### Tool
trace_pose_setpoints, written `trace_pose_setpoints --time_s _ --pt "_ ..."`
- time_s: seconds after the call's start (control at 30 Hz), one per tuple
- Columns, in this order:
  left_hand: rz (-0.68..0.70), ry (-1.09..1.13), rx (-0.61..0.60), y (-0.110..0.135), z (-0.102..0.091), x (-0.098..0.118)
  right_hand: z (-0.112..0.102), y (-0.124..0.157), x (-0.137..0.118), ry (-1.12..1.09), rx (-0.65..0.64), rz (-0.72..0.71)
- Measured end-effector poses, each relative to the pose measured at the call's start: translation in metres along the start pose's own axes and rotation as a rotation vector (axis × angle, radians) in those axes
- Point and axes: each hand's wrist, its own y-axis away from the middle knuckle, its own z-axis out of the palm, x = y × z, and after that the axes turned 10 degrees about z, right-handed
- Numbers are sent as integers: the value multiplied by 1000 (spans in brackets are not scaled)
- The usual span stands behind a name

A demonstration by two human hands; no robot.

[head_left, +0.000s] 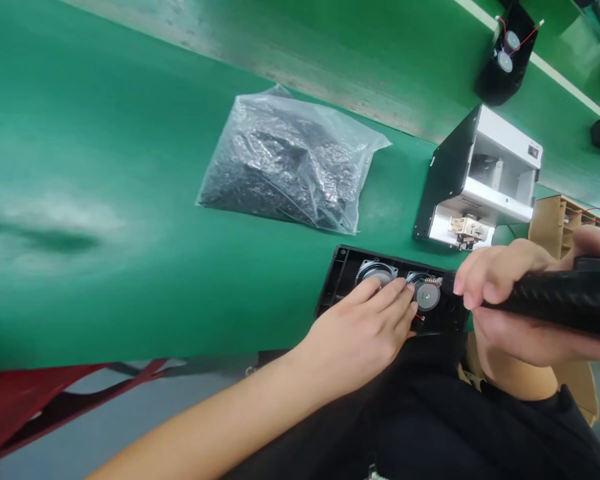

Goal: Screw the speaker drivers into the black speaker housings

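Note:
A black speaker housing [336,275] lies on the green bench close to my body. Two round speaker drivers sit in it, the left driver [377,269] partly under my fingers and the right driver [427,296] with its grey back showing. My left hand [367,325] rests over the housing, fingers stretched out between the drivers. In my right hand [505,280] is a black electric screwdriver [555,301], gripped along its body. Its tip, with a coiled spring, reaches the upper edge of the right driver. Whether a screw is under the tip cannot be made out.
A clear plastic bag [295,163] of small dark parts lies behind the housing. To its right stands a silver and black machine [480,180]. A cardboard box [553,220] is at the right. Farther off, another black housing [503,80] holds two drivers with red wires.

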Motion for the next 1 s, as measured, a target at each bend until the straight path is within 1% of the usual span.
trace_pose_setpoints --time_s 0.07,0.1,0.13,0.23,0.4,0.47,0.57,0.77,0.9,0.97,1.0 --pt "-6 1 -8 -1 0 1 -3 -1 18 -9 -77 -101" --pt "-10 0 -14 -1 0 1 -5 -2 26 -14 -107 -124" --pt "-14 -4 -21 -2 0 1 -5 -3 32 -16 -121 -128" --pt "-14 -15 -28 -3 -1 0 -6 -3 41 28 -84 -94" --pt "-1 -16 -28 -4 -1 -2 -10 -5 51 89 -145 -181" --pt "-3 -2 -32 -4 -1 -3 -13 -7 54 88 -142 -186" --pt "-7 14 -23 -4 0 -2 -15 -9 56 73 -175 -199" --pt "-22 52 -41 -5 -1 -2 -11 -6 57 73 -120 -196" --pt "-15 58 -72 -9 -3 -5 -9 -1 61 43 -222 -110" --pt "-7 49 -78 -11 -3 -6 -7 0 65 26 -256 -136" --pt "-2 42 -79 -11 -3 -6 -7 -1 67 14 -246 -163"
